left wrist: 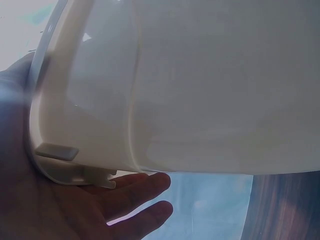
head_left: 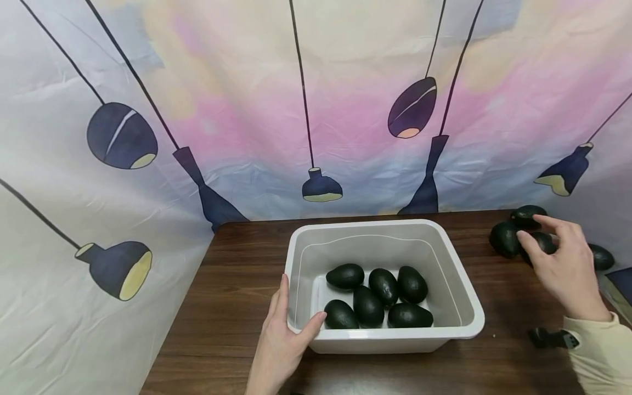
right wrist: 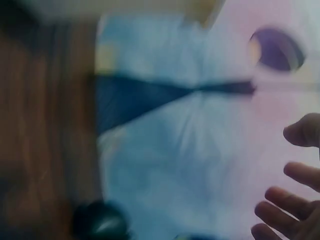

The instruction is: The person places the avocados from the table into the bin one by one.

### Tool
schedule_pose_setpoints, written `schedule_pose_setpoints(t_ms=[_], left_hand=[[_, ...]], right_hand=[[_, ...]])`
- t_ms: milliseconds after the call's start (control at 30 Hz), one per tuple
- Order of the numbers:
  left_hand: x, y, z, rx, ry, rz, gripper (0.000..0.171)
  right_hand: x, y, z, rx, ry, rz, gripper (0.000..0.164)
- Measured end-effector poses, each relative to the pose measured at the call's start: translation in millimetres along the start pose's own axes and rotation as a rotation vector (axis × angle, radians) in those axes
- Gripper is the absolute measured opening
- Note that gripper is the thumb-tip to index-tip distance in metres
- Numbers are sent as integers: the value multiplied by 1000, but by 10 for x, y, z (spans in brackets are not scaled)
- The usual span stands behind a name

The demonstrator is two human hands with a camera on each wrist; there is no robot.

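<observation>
A light grey plastic tub [head_left: 382, 341] stands on the table with several dark green avocados [head_left: 368, 306] lying in it. My left hand [head_left: 281, 332] holds the tub's near left corner, thumb over the rim and fingers along the outside. In the left wrist view, those fingers [left wrist: 135, 197] extend under the rim beside the wall. At the right, several more avocados [head_left: 504, 240] lie together. Over them is my right hand [head_left: 565, 263], thumb and forefinger spread around one avocado [head_left: 543, 242]; contact cannot be told. The blurred right wrist view shows spread fingers [right wrist: 287, 202] holding nothing.
The dark brown wooden table [head_left: 237, 291] ends at a painted cloth backdrop [head_left: 266, 137] behind the tub. One avocado [head_left: 601, 257] lies to the right of my right hand. A small black device [head_left: 552, 338] is at the right sleeve [head_left: 599, 351].
</observation>
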State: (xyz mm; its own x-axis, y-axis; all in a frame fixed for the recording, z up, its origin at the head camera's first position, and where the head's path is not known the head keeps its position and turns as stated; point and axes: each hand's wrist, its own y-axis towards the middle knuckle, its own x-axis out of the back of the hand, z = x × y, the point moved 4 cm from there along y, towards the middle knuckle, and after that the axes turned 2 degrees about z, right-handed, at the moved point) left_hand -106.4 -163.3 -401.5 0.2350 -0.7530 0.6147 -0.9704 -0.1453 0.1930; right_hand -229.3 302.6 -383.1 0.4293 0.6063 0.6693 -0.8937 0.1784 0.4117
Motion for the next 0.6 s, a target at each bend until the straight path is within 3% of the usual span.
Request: schedule_pose_setpoints(t_ms=[100,200,333,467,600], left_hand=[[1,-5,-2,6,-1,3,99],[0,-8,-3,16,-6,13,99],[2,-13,-3,24,-9,20,99],[1,-11,-7,25,-12,27,100],[-1,-13,-4,26,-12,30,100]], right_hand=[[-75,91,-337,-116,-42,39,63],[-174,144,-609,-176,-42,112,71],[-332,207,-859,-187,-30,195,82],[-492,267,-1029,-197,-96,238,93],[-628,304,-1111,-143,-163,275,98]])
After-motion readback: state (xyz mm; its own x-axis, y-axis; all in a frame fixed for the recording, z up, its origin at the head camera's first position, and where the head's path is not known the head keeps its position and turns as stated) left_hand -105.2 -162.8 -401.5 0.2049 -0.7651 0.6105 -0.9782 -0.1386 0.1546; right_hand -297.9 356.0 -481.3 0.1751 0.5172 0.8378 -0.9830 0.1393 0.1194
